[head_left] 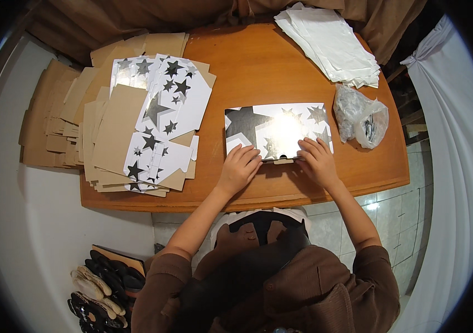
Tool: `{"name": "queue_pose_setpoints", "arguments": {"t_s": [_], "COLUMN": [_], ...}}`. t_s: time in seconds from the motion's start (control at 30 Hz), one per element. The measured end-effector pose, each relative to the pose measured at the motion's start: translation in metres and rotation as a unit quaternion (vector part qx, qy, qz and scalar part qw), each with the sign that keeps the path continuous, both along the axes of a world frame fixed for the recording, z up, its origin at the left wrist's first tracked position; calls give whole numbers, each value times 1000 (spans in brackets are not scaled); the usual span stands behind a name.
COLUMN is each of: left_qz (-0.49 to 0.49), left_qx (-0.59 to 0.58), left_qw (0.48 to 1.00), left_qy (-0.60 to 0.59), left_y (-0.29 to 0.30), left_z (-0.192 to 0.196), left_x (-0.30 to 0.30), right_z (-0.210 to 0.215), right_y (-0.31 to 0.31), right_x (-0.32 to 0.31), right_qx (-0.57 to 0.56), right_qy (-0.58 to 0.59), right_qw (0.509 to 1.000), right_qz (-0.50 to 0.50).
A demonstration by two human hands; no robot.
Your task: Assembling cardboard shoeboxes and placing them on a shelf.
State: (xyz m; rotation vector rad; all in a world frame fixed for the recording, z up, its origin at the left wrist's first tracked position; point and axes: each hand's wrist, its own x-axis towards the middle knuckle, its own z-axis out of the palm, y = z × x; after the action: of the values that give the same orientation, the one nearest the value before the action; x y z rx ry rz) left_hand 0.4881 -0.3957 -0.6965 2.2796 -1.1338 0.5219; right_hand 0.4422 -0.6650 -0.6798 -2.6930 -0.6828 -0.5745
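Observation:
A closed white cardboard box (278,132) with large black and silver stars lies on the wooden table in front of me. A small brown tab shows in the middle of its front edge, by a round notch. My left hand (240,166) grips the front left part of the box, fingers bent over the lid and thumb at the front side. At the front right, my right hand (317,161) holds the box the same way, fingertips on the lid. The undersides of both hands are hidden. Glare whitens the middle of the lid.
Flat star-printed cardboard sheets (173,94) lie on stacked brown cardboard (117,127) at the left. White paper sheets (331,47) are piled at the far right, above a clear plastic bag (353,111). Shoes (100,283) are heaped below left. The table's (236,202) near edge runs before me.

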Motion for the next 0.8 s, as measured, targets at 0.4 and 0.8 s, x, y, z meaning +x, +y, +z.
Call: {"name": "queue_pose_setpoints", "arguments": {"t_s": [0.4,0.8], "left_qz": [35,30], "left_qx": [-6,-7], "left_qw": [999,999], "left_qy": [24,38], "left_y": [-39,-42], "left_z": [-3,-8], "left_x": [-17,-17], "right_z": [3,-15], "right_y": [17,9], "right_x": [-4,3], "right_qx": [-12,-67], "right_qy": [27,-58], "right_qw": [999,988], "right_qz": [34,123]}}
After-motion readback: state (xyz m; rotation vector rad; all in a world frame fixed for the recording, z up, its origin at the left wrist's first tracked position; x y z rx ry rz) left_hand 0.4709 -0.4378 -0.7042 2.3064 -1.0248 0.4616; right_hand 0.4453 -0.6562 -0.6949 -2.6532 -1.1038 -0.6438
